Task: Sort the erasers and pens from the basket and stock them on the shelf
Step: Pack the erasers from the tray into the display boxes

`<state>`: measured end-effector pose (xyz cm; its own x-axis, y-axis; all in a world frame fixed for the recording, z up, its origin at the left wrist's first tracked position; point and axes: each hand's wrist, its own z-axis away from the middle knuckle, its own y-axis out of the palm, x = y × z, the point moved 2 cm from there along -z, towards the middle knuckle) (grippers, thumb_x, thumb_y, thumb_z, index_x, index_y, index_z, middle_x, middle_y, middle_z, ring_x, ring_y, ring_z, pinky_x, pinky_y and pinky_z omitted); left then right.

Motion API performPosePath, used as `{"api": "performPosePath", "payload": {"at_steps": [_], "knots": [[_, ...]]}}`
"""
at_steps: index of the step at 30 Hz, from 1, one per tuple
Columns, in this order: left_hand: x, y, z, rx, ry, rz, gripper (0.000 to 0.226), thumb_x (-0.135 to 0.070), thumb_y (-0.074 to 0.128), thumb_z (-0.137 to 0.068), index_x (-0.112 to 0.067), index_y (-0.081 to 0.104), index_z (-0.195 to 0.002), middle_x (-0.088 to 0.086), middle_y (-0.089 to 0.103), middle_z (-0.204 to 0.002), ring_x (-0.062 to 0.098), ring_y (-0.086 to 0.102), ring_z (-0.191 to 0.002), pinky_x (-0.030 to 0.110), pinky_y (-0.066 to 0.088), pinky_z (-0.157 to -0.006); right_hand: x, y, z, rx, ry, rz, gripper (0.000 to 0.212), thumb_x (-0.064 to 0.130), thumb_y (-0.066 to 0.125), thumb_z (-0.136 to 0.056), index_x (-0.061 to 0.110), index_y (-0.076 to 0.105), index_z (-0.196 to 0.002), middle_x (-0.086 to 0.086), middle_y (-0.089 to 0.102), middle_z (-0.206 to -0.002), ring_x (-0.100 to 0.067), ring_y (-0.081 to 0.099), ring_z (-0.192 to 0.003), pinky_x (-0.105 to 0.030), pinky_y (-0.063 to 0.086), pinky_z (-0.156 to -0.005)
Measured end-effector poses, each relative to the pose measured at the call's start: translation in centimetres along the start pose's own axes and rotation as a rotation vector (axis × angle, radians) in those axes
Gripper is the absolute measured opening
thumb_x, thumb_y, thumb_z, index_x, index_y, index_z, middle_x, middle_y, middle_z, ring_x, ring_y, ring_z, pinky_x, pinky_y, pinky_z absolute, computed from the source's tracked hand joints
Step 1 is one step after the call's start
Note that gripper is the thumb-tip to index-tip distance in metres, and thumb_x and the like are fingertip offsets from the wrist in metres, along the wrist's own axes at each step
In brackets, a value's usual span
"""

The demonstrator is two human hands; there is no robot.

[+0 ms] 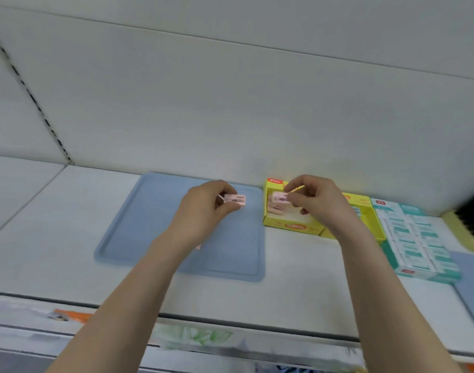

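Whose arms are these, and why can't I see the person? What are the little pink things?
There is no machine here, just a person. The camera sits on their head and looks down, so you see only their arms. The left hand pinches a small pink eraser above a blue tray. The right hand pinches a second pink eraser at an open yellow box, where more pink ones seem to lie. Beside it stands a green-and-white box of packs. Everything rests on a white shelf.
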<state>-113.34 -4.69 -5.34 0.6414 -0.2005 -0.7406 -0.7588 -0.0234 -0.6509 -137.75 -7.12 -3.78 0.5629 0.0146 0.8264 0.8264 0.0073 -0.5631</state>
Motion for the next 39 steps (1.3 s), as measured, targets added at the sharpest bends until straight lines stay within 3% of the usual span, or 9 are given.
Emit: {"api": "performPosePath", "payload": {"at_steps": [3, 5, 8, 10, 17, 25, 31, 36, 39], "knots": [[-1.4, 3.0, -1.3, 0.131, 0.071, -0.106, 0.017, -0.028, 0.067, -0.088, -0.02, 0.069, -0.103, -0.002, 0.068, -0.093, 0.014, 0.061, -0.087, 0.026, 0.041, -0.076, -1.1, -0.1, 0.0, 0.157, 0.093, 0.092, 0.014, 0.007, 0.068, -0.083, 0.02, 0.073, -0.084, 0.001, 0.065, -0.062, -0.014, 0.059, -0.062, -0.03, 0.05, -0.063], [-1.5, 4.1, -1.7, 0.161, 0.083, -0.16, 0.018, -0.03, 0.066, -0.089, -0.021, 0.069, -0.104, 0.0, 0.065, -0.09, 0.018, 0.059, -0.088, 0.03, 0.04, -0.076, -1.2, 0.9, -0.2, 0.197, 0.082, 0.191, 0.011, 0.01, 0.072, -0.081, 0.02, 0.075, -0.085, 0.003, 0.065, -0.064, -0.007, 0.057, -0.057, -0.018, 0.044, -0.056], [-1.1, 4.5, -1.9, 0.177, 0.074, -0.173, 0.02, -0.033, 0.064, -0.09, -0.022, 0.07, -0.106, 0.002, 0.065, -0.091, 0.021, 0.059, -0.089, 0.034, 0.043, -0.079, -0.9, 1.4, -0.7, 0.192, 0.043, 0.315, 0.013, 0.019, 0.081, -0.075, 0.021, 0.077, -0.087, 0.003, 0.07, -0.078, -0.008, 0.062, -0.07, -0.009, 0.04, -0.051], [-1.0, 4.4, -1.9, 0.185, 0.064, -0.158, 0.021, -0.034, 0.063, -0.09, -0.021, 0.07, -0.106, 0.003, 0.066, -0.093, 0.021, 0.058, -0.089, 0.036, 0.044, -0.083, -0.7, 1.3, -1.0, 0.19, 0.037, 0.368, 0.016, 0.024, 0.084, -0.072, 0.023, 0.078, -0.086, 0.005, 0.069, -0.081, -0.008, 0.062, -0.074, -0.009, 0.039, -0.052], [-1.1, 4.5, -2.1, 0.171, 0.05, -0.175, 0.025, -0.033, 0.062, -0.091, -0.022, 0.069, -0.112, 0.004, 0.065, -0.098, 0.021, 0.058, -0.094, 0.033, 0.043, -0.083, -0.8, 1.6, -1.5, 0.194, -0.003, 0.45, 0.011, 0.024, 0.085, -0.07, 0.022, 0.078, -0.079, 0.016, 0.061, -0.063, 0.001, 0.056, -0.06, -0.013, 0.038, -0.053], [-1.3, 4.3, -1.9, 0.161, 0.08, -0.195, 0.024, -0.035, 0.063, -0.091, -0.022, 0.07, -0.11, 0.003, 0.065, -0.094, 0.019, 0.059, -0.092, 0.034, 0.043, -0.084, -0.8, 1.2, -1.4, 0.26, -0.084, 0.464, 0.012, 0.024, 0.081, -0.075, 0.026, 0.078, -0.086, 0.006, 0.068, -0.085, -0.006, 0.06, -0.075, -0.015, 0.043, -0.057], [-1.6, 4.2, -2.0, 0.16, 0.074, -0.21, 0.024, -0.034, 0.062, -0.092, -0.021, 0.07, -0.11, 0.002, 0.064, -0.092, 0.018, 0.057, -0.09, 0.031, 0.041, -0.08, -0.5, 0.9, -1.9, 0.322, -0.109, 0.514, 0.01, 0.025, 0.079, -0.075, 0.024, 0.077, -0.084, 0.012, 0.07, -0.079, -0.003, 0.063, -0.074, -0.013, 0.045, -0.057], [-1.6, 4.3, -2.0, 0.159, 0.072, -0.222, 0.025, -0.035, 0.061, -0.092, -0.021, 0.069, -0.111, 0.002, 0.064, -0.094, 0.018, 0.057, -0.09, 0.03, 0.041, -0.079, -0.4, 0.6, -1.6, 0.318, -0.11, 0.473, 0.007, 0.026, 0.078, -0.078, 0.024, 0.078, -0.085, 0.01, 0.071, -0.083, -0.002, 0.063, -0.073, -0.021, 0.053, -0.066], [-1.7, 4.2, -2.0, 0.158, 0.069, -0.211, 0.023, -0.035, 0.061, -0.092, -0.022, 0.07, -0.109, 0.002, 0.064, -0.092, 0.018, 0.057, -0.089, 0.032, 0.043, -0.08, -0.5, 0.8, -1.4, 0.299, -0.114, 0.406, 0.005, 0.025, 0.078, -0.078, 0.025, 0.078, -0.083, 0.012, 0.072, -0.083, 0.002, 0.062, -0.072, -0.017, 0.051, -0.066]]}}
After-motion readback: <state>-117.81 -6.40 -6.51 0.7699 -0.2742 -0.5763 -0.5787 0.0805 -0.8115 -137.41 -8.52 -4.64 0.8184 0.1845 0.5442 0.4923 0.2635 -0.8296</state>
